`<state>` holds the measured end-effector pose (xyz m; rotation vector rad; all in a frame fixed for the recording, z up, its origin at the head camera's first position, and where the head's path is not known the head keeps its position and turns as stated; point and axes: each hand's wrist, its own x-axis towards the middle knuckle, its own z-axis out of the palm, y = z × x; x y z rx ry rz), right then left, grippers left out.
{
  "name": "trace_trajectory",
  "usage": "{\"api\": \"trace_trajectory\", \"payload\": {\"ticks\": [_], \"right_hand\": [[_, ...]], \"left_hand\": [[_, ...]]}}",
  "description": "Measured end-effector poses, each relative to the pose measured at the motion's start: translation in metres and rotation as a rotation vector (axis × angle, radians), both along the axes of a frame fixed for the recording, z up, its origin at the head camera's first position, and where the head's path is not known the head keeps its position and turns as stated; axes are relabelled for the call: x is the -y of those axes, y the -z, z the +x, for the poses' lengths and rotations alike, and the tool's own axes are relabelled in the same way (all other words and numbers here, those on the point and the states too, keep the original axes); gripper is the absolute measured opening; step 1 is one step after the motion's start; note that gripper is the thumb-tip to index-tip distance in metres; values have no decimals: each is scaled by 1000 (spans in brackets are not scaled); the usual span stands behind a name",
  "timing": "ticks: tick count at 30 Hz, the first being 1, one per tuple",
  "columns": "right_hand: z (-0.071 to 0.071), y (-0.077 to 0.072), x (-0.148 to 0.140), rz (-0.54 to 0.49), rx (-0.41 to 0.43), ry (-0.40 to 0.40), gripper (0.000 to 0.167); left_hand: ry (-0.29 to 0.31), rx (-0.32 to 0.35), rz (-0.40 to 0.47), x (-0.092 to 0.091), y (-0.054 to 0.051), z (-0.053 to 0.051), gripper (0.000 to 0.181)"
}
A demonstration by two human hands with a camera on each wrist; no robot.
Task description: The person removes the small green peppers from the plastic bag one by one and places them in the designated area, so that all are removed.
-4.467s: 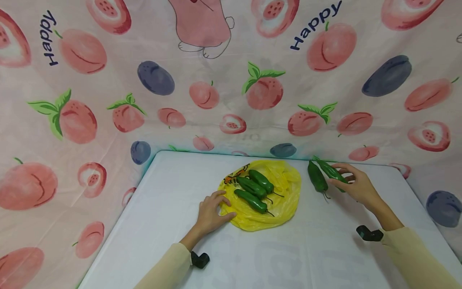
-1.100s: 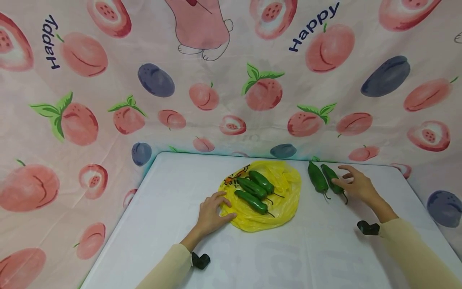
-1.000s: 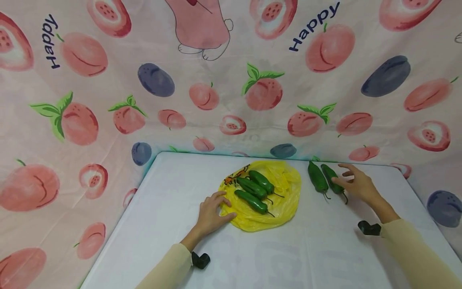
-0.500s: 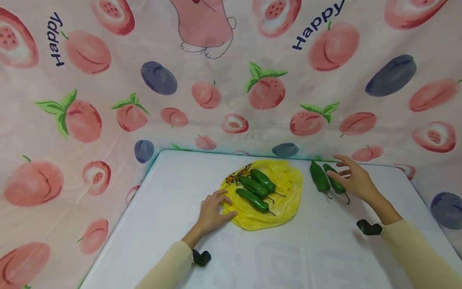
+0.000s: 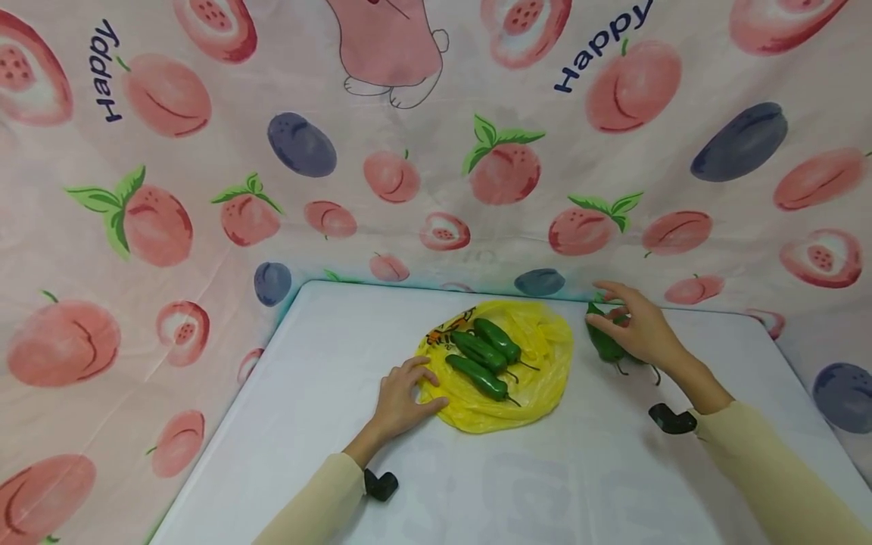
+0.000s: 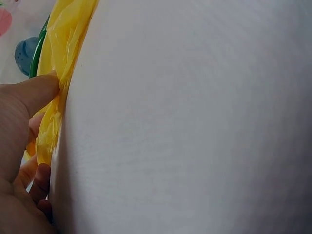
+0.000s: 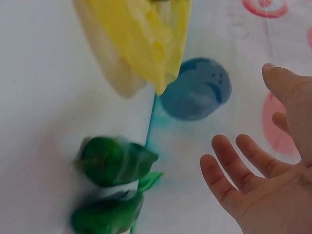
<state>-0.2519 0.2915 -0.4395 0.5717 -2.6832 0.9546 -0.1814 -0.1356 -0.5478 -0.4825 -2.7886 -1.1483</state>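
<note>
A crinkled yellow plastic bag (image 5: 541,397) lies flat mid-table, bearing three green peppers (image 5: 477,376) side by side. My left hand (image 5: 400,403) rests at its left edge, thumb and fingers spread apart; in the left wrist view the thumb (image 6: 41,92) touches the bag (image 6: 63,44). To the right of the bag lie two more green peppers (image 5: 603,347) near the table's back edge. Over them hovers my right hand (image 5: 643,329), largely hiding the right-hand pepper. The right wrist view shows its fingers (image 7: 229,161) apart from both peppers (image 7: 114,163), holding nothing.
The table has a white cover (image 5: 518,492). Close behind it hangs a pink curtain (image 5: 436,136) printed with peaches and plums, which also runs down the left and right sides. A black device (image 5: 380,485) sits at each wrist.
My right hand set a pepper down beside the other one and let go. It has since moved left, over both peppers. The left hand stays at the bag's edge.
</note>
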Motion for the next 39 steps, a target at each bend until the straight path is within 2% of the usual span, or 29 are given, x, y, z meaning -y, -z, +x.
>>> {"api": "trace_trajectory", "payload": {"ticks": [3, 8, 16, 26, 39], "right_hand": [[-3, -3, 11, 11, 12, -18, 62], [-7, -7, 29, 11, 77, -52, 63], [-14, -11, 52, 12, 128, -138, 65], [-21, -8, 69, 6, 145, -208, 63], [-24, -5, 92, -24, 256, -262, 64]], "left_hand": [[-5, 4, -4, 0, 0, 0, 28], [-11, 15, -9, 0, -2, 1, 28], [-11, 18, -12, 0, -2, 0, 28], [-10, 22, -9, 0, -3, 1, 28], [-12, 16, -8, -1, -2, 1, 28]]}}
